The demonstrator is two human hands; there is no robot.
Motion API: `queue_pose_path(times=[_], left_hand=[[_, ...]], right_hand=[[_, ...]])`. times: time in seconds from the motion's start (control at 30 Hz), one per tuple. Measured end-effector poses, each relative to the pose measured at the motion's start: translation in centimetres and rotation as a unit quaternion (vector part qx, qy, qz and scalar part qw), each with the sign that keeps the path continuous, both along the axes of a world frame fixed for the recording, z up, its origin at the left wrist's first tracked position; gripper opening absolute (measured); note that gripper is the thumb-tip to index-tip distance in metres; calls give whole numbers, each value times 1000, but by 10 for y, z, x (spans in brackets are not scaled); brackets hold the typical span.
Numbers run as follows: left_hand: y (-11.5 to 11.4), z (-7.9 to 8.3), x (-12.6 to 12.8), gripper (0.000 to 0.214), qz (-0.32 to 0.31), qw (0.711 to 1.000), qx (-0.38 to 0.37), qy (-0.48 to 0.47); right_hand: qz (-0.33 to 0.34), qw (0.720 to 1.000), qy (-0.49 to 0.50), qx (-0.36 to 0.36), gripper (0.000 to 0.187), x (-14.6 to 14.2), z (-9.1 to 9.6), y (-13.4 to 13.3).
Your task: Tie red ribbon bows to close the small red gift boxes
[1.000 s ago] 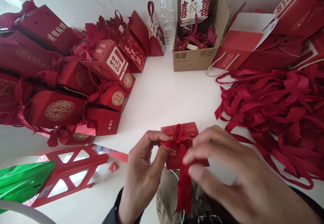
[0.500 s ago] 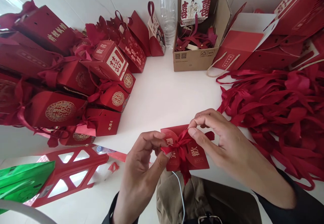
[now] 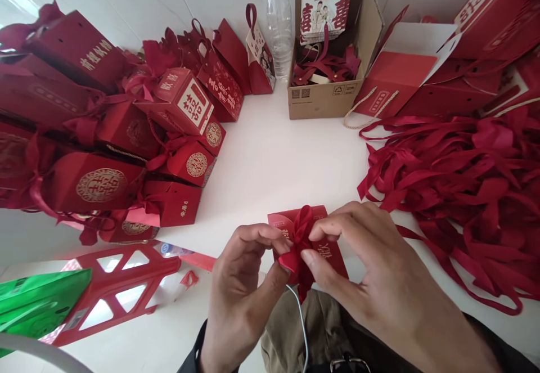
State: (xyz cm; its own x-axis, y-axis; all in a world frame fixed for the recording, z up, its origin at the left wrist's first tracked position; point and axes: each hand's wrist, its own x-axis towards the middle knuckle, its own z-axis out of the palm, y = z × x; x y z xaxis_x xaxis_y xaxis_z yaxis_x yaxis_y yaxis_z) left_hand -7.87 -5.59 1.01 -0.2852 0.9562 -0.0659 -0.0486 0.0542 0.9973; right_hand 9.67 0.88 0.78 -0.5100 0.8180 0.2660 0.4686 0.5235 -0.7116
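Note:
At the table's near edge lies a small red gift box (image 3: pixel 276 221) with pale Chinese characters on top. A red ribbon (image 3: pixel 302 224) crosses it, looped and gathered in the middle. My left hand (image 3: pixel 255 288) pinches a fold of this ribbon between thumb and fingertips, on the box's left side. From the right, my right hand (image 3: pixel 371 266) has its thumb and forefinger closed on the ribbon close to the knot. The fingers partly cover the knot and much of the box top.
Many finished-looking red boxes (image 3: pixel 101 184) crowd the left side. A heap of loose red ribbons (image 3: pixel 455 176) covers the right. At the back stand a cardboard box (image 3: pixel 324 103), a plastic bottle (image 3: pixel 279 30) and an opened red box (image 3: pixel 400 69). A red plastic stool (image 3: pixel 122 277) stands lower left.
My right hand has moved left and inward, from the ribbon's upper loop to near the knot. The loop now stands up above the box. My left hand keeps its pinch, shifted slightly right.

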Motion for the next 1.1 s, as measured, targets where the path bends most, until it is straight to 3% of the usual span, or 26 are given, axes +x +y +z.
queue_pose_path(times=[0.2, 0.53, 0.73, 0.87, 0.97, 1.1], left_hand=[[-2, -4, 1, 22, 5, 1000, 11, 17], [-15, -5, -3, 37, -5, 984, 3, 178], [-17, -7, 0, 34, -39, 991, 22, 128], [-19, -10, 2, 29, -38, 989, 21, 143], [-21, -12, 3, 35, -29, 984, 29, 176], [-22, -16, 6, 43, -19, 977, 33, 210]], right_hand=[[57, 998, -8, 18, 16, -10, -5, 5], [-5, 999, -11, -32, 9, -3, -7, 7], [29, 998, -30, -45, 13, 2, -7, 1], [47, 995, -32, -80, 16, 6, -3, 1], [41, 994, -24, -102, 9, 9, 1, 7], [-4, 998, -10, -61, 17, 2, 0, 31]])
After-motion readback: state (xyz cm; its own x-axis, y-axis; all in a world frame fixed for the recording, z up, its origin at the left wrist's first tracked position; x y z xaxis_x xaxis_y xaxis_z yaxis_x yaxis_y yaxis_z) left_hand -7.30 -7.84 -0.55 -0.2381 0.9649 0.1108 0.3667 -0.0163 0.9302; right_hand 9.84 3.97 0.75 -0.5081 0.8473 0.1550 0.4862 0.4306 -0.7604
